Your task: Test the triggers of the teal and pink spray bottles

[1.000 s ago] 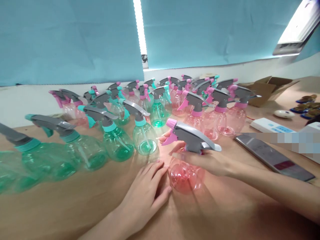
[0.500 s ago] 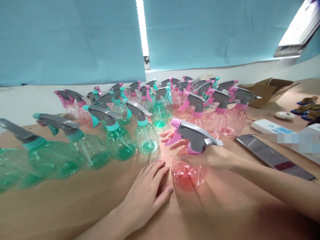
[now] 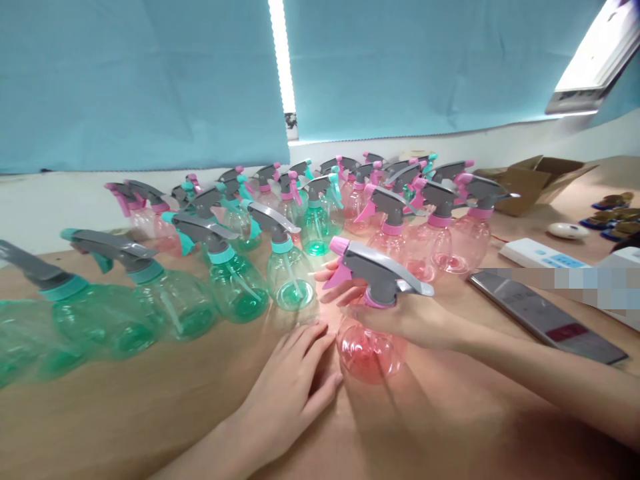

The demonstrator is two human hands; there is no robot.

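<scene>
Wooden tabletop [image 3: 125, 413] carries the left hand [image 3: 295, 380], flat and spread, beside a pink spray bottle [image 3: 370, 333] gripped at its neck by the right hand [image 3: 405, 317], green bottles [image 3: 235, 287] crowding behind.

The brown table [image 3: 125, 413] bears a dark flat device [image 3: 547, 317], green spray bottles [image 3: 235, 293] well left of it, a pink spray bottle [image 3: 370, 343] nearer, and a cardboard box [image 3: 525, 183] behind.
</scene>
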